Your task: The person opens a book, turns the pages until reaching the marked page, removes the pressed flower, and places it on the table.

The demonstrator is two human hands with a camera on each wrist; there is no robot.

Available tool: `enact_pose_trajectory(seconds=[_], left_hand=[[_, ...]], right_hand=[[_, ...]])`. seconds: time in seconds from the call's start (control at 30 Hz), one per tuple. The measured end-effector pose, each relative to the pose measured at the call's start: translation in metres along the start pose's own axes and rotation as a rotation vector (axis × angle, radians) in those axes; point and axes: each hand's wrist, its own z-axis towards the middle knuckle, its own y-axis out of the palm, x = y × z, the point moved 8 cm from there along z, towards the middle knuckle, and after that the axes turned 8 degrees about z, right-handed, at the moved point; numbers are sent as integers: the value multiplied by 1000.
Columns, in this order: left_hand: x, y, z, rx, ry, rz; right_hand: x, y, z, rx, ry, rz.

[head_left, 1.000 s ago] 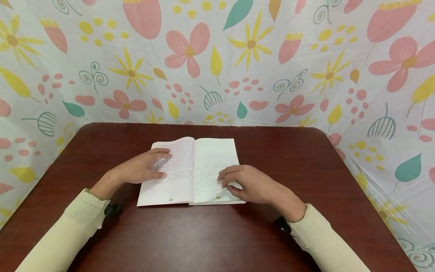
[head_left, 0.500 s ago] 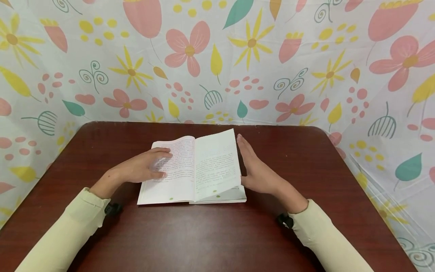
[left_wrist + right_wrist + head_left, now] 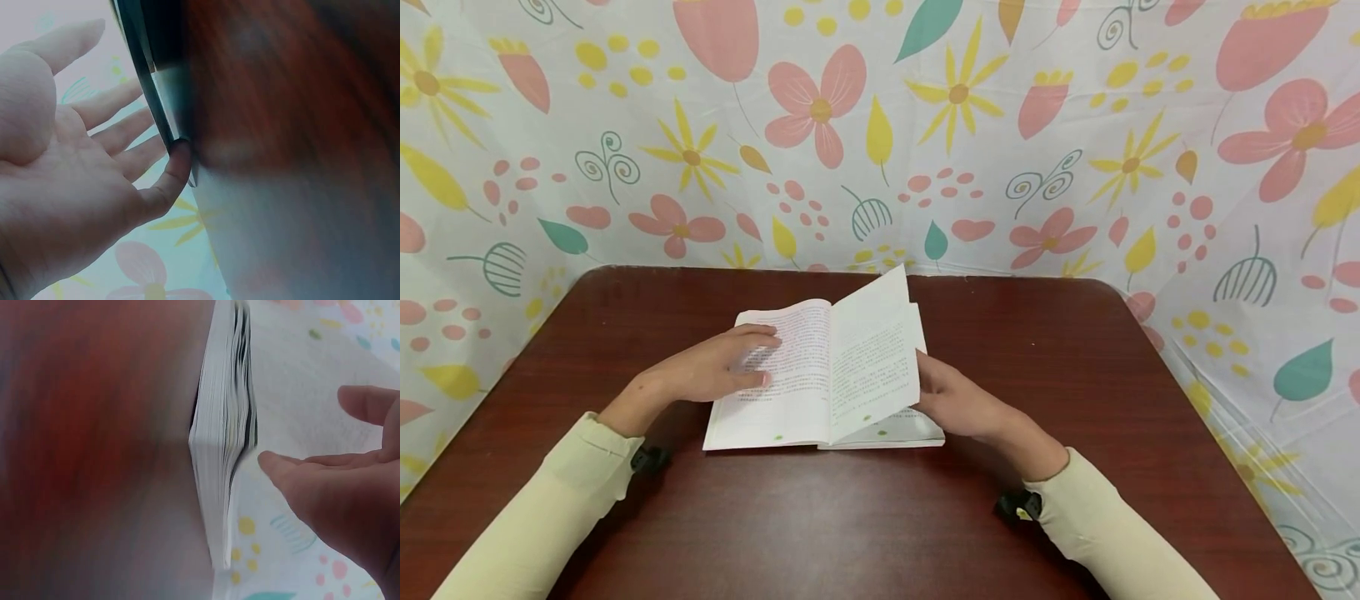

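Observation:
An open book [image 3: 782,412] lies on the table with printed text on both sides. One right-hand page [image 3: 872,342] stands lifted and slants up toward the left, with more pages beneath it. My left hand [image 3: 722,367] rests on the left page, fingers spread loosely; the left wrist view shows that hand [image 3: 81,162] from its palm side by the book's edge. My right hand [image 3: 958,396] is at the outer edge of the lifted page, its fingertips hidden behind it. In the right wrist view the right hand's fingers [image 3: 300,465] extend beside the book's page block [image 3: 215,456].
The dark reddish-brown table [image 3: 880,517] reaches back to a flower-patterned cloth [image 3: 880,150] hanging behind it. A small black device sits on each wrist, such as the right wrist camera [image 3: 1018,504].
The right hand first lifts the right page's corner, then moves to the page's outer edge and in behind it. The page has risen and tilts further left. The left hand stays put.

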Motion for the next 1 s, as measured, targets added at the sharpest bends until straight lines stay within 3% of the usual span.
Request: enact_pose_trajectory(seconds=[0.2,0.5,0.7,1.0], left_hand=[[0,-3,0,14,-10,-74],[-7,-8,-3,59,-109,-216],[-9,-14,-5,68,-134,-292],[-13,-18,-7,78,-128,-450]], right_hand=[[-6,24,0,-90,-39,3],[-6,48,-3,-164,-23,-206],[-4,61,-6,-234,18,-341],[-3,72,-9,-322,20,-443]])
